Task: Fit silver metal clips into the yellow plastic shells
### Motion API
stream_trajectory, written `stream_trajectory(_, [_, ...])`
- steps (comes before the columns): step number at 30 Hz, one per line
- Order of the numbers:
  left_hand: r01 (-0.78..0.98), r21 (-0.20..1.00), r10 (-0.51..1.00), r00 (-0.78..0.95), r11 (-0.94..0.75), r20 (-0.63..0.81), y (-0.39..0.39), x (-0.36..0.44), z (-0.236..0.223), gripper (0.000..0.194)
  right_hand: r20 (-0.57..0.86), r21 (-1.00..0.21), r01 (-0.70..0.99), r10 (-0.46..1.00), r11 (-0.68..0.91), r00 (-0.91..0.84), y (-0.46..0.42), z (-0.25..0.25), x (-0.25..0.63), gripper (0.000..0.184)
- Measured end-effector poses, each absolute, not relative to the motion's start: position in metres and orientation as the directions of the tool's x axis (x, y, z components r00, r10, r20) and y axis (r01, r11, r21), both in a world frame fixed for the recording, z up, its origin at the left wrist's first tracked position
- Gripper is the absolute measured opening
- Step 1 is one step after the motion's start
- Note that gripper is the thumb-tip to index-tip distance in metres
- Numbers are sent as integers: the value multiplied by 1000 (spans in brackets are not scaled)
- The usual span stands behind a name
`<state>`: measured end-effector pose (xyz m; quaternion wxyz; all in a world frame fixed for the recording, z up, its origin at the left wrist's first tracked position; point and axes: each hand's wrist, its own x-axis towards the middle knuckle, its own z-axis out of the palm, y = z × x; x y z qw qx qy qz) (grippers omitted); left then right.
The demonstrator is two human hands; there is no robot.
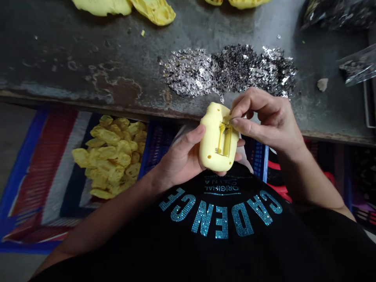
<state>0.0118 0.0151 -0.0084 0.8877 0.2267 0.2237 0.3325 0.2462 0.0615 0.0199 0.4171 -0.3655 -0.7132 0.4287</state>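
Note:
My left hand (180, 158) is wrapped around a pale yellow plastic shell (216, 139), held upright in front of my chest with its slotted compartment facing me. My right hand (264, 117) pinches thumb and forefinger together at the top of that compartment, pressing a tiny metal piece (227, 122) into it. The piece is mostly hidden by the fingertips.
A worn dark metal table (102, 70) carries two heaps of small shiny metal parts (229, 68). More yellow shells (152, 9) lie at the far edge. A striped woven bag (44, 176) on the floor at left holds several yellow shells (113, 154). Plastic bags (352, 66) sit at right.

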Motion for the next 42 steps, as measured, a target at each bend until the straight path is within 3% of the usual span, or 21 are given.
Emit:
stream_trajectory(9, [-447,567,677,674,692,-294,6,5,-9,71,259,-887,262,881,379,-397,59,30,238,22])
stream_trajectory(17, [-510,498,685,676,701,-272,2,5,-11,58,369,-718,465,849,519,-379,45,34,233,20])
stream_trajectory(24, [-490,565,701,672,663,-240,2,6,-15,68,500,-618,504,796,603,-340,35,20,225,27])
stream_trajectory(36, [-498,489,673,677,716,-298,5,1,-15,79,551,-523,581,768,623,-328,24,22,238,15])
stream_trajectory(42, [-486,525,680,679,699,-278,5,2,-15,77,628,-328,606,646,725,-433,24,17,239,17])
